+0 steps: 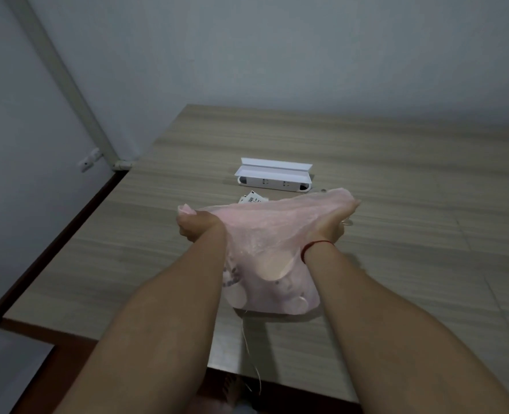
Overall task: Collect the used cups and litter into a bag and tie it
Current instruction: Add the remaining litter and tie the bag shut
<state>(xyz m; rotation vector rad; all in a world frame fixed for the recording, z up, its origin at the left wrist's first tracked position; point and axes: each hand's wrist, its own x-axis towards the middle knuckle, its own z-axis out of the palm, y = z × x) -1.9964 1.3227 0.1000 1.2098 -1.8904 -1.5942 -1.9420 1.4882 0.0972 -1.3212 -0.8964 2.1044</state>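
A thin pink plastic bag point(269, 249) rests on the wooden table point(396, 174), with pale round cup shapes showing through its lower part. My left hand point(198, 227) grips the bag's top edge at the left. My right hand point(332, 222) grips the top edge at the right, partly wrapped in the film. Between them the bag's mouth is pulled taut and wide. A small printed paper scrap point(251, 198) peeks out just behind the bag's rim.
A white power strip with an open white box lid point(274, 174) lies beyond the bag. A small round object point(324, 190) sits near its right end. A thin string point(251, 354) hangs off the table's near edge. Walls stand close at left and behind.
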